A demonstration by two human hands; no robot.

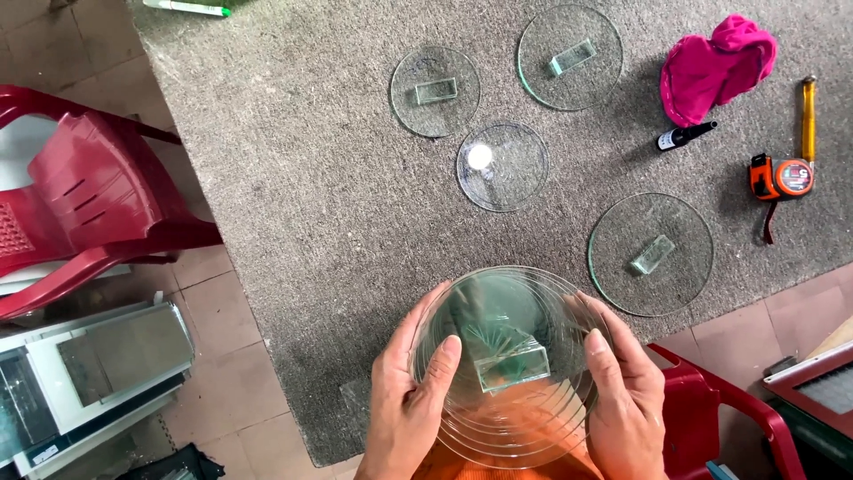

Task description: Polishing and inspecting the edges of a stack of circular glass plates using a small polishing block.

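Near the table edge, a stack of round glass discs — rigid, slick, breakable, probably heavy — sits clasped between left hand and right hand, fingers curled on opposite rims — the safest hold.

Both hands and a green pen are cut off by the frame.

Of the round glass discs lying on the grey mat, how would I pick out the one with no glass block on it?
Start at the grey mat and find the four glass discs lying flat on it. The bare disc lies in the middle of that group, below the two upper discs. Unlike its neighbours, it carries no small glass block, only a bright white glare spot.
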